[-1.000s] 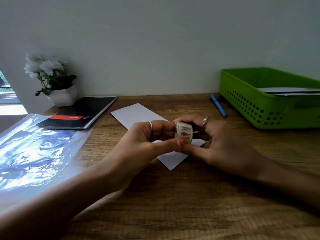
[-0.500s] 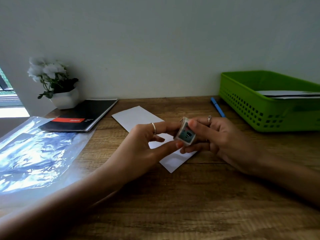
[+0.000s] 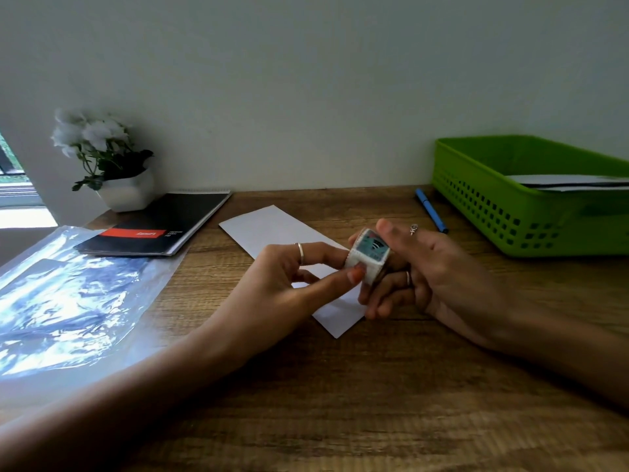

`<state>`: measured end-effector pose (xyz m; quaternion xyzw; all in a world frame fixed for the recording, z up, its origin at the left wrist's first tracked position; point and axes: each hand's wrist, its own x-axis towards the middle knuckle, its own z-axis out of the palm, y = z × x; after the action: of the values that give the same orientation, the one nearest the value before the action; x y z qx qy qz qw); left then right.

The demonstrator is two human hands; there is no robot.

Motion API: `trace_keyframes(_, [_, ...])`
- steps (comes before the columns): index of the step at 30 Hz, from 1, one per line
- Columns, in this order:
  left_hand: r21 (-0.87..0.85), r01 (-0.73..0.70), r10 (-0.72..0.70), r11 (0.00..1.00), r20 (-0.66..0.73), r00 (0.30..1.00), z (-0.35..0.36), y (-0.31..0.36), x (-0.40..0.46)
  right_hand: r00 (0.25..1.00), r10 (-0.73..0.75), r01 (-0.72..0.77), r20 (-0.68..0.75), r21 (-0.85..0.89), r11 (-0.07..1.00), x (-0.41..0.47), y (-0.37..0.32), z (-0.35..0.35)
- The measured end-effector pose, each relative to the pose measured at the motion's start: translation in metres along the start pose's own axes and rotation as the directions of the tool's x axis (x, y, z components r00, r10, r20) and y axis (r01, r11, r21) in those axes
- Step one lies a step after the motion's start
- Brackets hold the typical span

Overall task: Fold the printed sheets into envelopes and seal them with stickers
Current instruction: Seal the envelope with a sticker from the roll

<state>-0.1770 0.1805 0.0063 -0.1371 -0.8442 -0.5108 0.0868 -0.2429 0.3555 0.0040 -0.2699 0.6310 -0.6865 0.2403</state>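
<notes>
Sticker roll (image 3: 369, 258) pinched by both hands' fingers (image 3: 354, 275), which half hide folded sheet (image 3: 272, 229).

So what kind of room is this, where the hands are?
Probably a desk at home or in a small office. On the wooden desk lie a notebook, a blue pen and a green paper tray, with a potted plant by the wall.
</notes>
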Motion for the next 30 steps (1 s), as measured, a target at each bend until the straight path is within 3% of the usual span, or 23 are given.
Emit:
trace_keyframes(5, [-0.12,0.082,-0.084,0.989,-0.011,0.996,0.0015,-0.0025,-0.0005,0.999,-0.042,0.041,-0.015,-0.081,0.996,0.0007,0.0022,0.0003])
trace_keyframes(13, [-0.16,0.117,-0.122,0.98,-0.023,0.992,0.0048,-0.0013,-0.0005,0.997,-0.073,0.07,-0.013,-0.14,0.988,-0.0001,0.0037,0.0008])
trace_keyframes(23, [-0.242,0.079,-0.097,0.967,-0.062,0.993,0.0089,-0.0013,0.0004,0.996,-0.088,0.09,0.019,-0.227,0.97,-0.0004,0.0041,0.0021])
trace_keyframes(30, [-0.264,0.082,-0.098,0.961,-0.047,0.994,0.008,-0.0007,-0.0004,0.999,-0.039,0.042,0.022,-0.171,0.984,0.0012,0.0037,0.0028])
